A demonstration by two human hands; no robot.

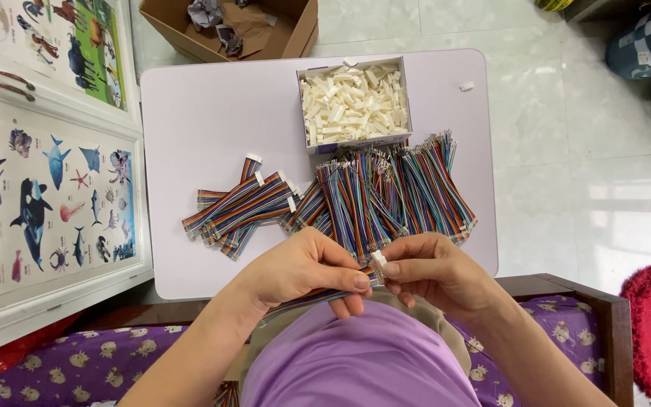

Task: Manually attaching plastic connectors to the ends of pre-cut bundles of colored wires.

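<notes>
Daylight is flooding in from my right, bouncing off the glossy floor tiles [597, 188] and leaving pale glare patches there. The white surface [212, 113] is looking evenly lit, with only soft shadows showing under my hands [303, 267]. Everything's staying pretty sharp, though the wide lens is bending things toward the edges.

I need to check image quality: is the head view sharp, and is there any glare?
Head view: even, soft light; hands and ribbon cable are sharp; mild glare on the floor tiles at right; edges bend slightly from the wide lens.
</notes>
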